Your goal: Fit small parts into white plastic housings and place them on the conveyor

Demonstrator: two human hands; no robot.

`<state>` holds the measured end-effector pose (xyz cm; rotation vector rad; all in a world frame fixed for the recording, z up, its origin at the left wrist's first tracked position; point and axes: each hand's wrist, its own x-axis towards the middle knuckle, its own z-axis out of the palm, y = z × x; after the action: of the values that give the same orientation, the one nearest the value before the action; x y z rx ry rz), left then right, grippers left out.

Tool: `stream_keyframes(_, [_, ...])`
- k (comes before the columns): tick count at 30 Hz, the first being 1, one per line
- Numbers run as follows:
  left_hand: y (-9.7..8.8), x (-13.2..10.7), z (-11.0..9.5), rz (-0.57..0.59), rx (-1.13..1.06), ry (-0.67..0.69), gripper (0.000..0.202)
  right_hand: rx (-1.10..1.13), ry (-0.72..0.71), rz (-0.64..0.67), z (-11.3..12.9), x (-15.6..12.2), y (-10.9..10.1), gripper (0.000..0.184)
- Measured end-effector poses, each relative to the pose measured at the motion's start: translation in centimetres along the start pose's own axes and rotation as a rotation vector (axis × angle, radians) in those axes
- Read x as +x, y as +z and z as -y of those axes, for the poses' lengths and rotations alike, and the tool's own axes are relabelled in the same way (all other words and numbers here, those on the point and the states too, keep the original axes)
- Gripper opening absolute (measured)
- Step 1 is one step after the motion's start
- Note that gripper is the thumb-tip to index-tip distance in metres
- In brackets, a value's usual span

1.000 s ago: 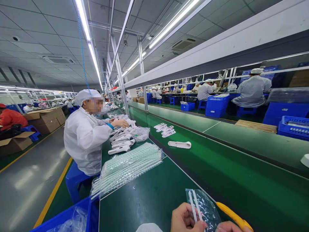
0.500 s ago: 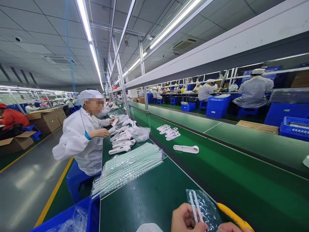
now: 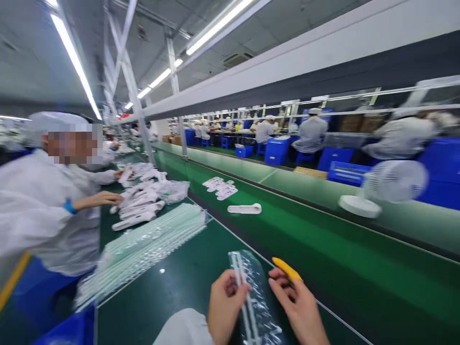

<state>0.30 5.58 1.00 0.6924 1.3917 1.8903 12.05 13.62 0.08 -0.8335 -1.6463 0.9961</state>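
My left hand is closed on a clear plastic bag that holds two thin white strips. It stands upright over the near edge of the dark green worktop. My right hand touches the bag's right edge and holds a yellow tool between thumb and fingers. Both hands are low in the picture, close together. The image is blurred by motion.
A stack of clear bags with white strips lies to the left. A co-worker in white sits beside white handheld parts. One white part rides the green conveyor. A white fan stands right.
The view has swung right and down, so both hands and the bag show more fully. A white fan has come into view. The white part on the belt has moved nearer.
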Motion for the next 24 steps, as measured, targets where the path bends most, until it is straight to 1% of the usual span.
stream_keyframes(1, [-0.2,0.1,-0.2,0.020,-0.009,-0.001,0.019,-0.057,-0.082,-0.011,0.5,0.1,-0.2,0.020])
stream_keyframes(3, [-0.5,0.2,-0.5,0.071,-0.019,-0.013,0.023,-0.206,-0.299,-0.007,1.6,0.2,-0.4,0.014])
stream_keyframes(5, [-0.7,0.2,-0.6,0.107,-0.022,-0.012,0.025,-0.346,-0.499,0.032,2.6,-0.1,-0.3,0.012])
stream_keyframes(6, [-0.7,0.2,-0.6,0.118,-0.021,-0.007,0.025,-0.405,-0.566,0.060,2.8,-0.4,-0.1,0.012])
stream_keyframes(8, [-0.9,0.2,-0.5,0.126,-0.017,0.007,0.025,-0.491,-0.631,0.089,2.9,-1.1,0.5,0.014])
stream_keyframes(10, [-1.0,0.3,-0.3,0.126,-0.014,0.013,0.025,-0.537,-0.628,0.069,2.3,-1.6,1.1,0.018])
stream_keyframes(13, [-1.1,0.5,-0.1,0.135,-0.013,0.003,0.026,-0.564,-0.591,-0.024,0.9,-1.9,1.9,0.026])
stream_keyframes(14, [-1.2,0.5,0.0,0.137,-0.013,-0.001,0.026,-0.563,-0.582,-0.037,0.6,-1.9,2.1,0.028])
stream_keyframes(18, [-1.3,0.6,0.4,0.142,-0.018,-0.018,0.030,-0.515,-0.529,-0.032,-0.2,-1.8,2.3,0.031])
stream_keyframes(21, [-1.2,0.5,1.1,0.123,-0.035,-0.016,0.041,-0.506,-0.480,-0.015,-0.6,-1.9,2.4,0.029])
stream_keyframes(24, [-0.9,0.6,2.1,0.070,-0.058,0.003,0.057,-0.547,-0.505,-0.023,-1.3,-1.8,2.4,0.024])
